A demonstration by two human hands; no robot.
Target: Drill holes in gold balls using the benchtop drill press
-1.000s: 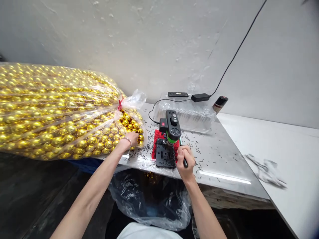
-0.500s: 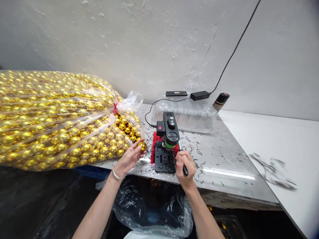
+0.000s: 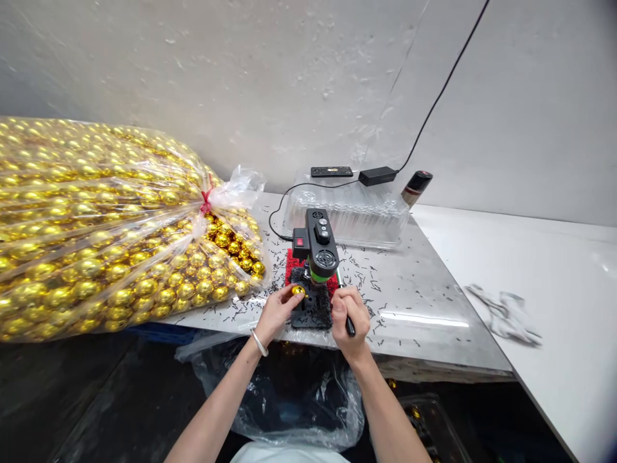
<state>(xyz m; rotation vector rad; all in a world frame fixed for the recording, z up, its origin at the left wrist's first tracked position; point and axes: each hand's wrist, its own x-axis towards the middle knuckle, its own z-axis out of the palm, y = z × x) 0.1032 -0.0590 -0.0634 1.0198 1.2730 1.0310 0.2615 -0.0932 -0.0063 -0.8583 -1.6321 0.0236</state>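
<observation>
Between the fingers of my left hand is a shiny gold ball, held low at the left side of a small bench drill press. The ball is over the press's black base plate, just left of the green-ringed head; whether it touches the plate I cannot tell. My right hand is wrapped round the black-ended lever on the press's right side. Dark shavings cover much of the plate, and red bristly matting lies under the press.
A big clear bag of gold balls fills the left. Behind the press are a clear plastic tray, a black power adapter and a spray can. Shavings litter the metal tabletop. White gloves lie right; a plastic bag hangs below.
My left hand has carried the gold ball rightward from beside the big bag to the press plate. My right hand keeps its grip on the lever. The whole view has shifted slightly.
</observation>
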